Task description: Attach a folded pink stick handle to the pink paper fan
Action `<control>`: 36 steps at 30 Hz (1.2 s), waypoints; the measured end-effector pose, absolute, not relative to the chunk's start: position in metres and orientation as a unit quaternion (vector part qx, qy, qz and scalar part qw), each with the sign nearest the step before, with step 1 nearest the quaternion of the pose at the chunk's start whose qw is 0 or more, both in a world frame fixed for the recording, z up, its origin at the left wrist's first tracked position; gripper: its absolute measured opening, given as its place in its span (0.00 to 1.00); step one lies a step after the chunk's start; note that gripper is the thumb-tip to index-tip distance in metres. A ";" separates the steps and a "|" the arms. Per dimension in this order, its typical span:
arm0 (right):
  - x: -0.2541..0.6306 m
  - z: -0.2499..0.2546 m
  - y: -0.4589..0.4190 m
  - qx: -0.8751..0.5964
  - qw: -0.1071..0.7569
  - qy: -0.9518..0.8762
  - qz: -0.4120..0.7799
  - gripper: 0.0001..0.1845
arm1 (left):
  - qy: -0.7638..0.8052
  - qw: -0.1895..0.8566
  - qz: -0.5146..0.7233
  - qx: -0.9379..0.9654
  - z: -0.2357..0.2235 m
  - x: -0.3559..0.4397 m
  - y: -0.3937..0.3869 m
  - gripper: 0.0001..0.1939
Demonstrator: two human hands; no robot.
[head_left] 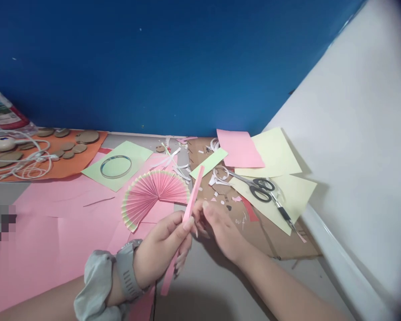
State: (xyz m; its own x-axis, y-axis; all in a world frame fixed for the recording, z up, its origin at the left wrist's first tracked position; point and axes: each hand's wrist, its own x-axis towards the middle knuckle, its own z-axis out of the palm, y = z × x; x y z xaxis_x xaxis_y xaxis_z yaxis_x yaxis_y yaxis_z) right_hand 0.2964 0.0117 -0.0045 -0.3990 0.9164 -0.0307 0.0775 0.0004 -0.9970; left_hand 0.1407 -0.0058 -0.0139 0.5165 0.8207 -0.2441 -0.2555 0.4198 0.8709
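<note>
My left hand (165,240) is closed on a narrow folded pink paper strip (194,194), pinched between thumb and fingers. The strip slants upward, and its lower end shows below the hand. Close beside it is my right hand (217,225), fingers loosely curled and thumb apart, with nothing visible in it. Whether its fingertips touch the strip I cannot tell. Behind my left hand lies a pleated pink paper fan (153,191) with a pale green rim, spread in a partial circle on pink paper.
Scissors (260,189) and a pen (284,214) lie on pale yellow paper (300,189) at the right. A tape-like ring (116,166) rests on green paper (133,154). Cardboard discs (87,136) and a white cable (36,154) occupy the left. A blue wall (137,67) stands behind.
</note>
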 end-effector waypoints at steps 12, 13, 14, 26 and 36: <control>0.294 0.005 0.009 -0.389 0.358 -0.671 0.521 0.15 | 0.345 0.783 0.318 0.409 -0.009 0.136 0.000 0.18; 0.295 0.004 0.009 -0.387 0.351 -0.670 0.527 0.15 | 0.349 0.780 0.312 0.416 -0.009 0.136 0.001 0.18; 0.296 0.004 0.010 -0.386 0.343 -0.667 0.536 0.15 | 0.350 0.780 0.306 0.420 -0.009 0.136 0.001 0.18; 0.298 0.003 0.008 -0.387 0.333 -0.638 0.576 0.12 | 0.317 0.806 0.260 0.427 -0.010 0.133 0.006 0.19; 0.297 -0.003 0.010 -0.384 0.332 -0.573 0.643 0.18 | 0.376 0.733 0.255 0.507 -0.008 0.138 0.000 0.20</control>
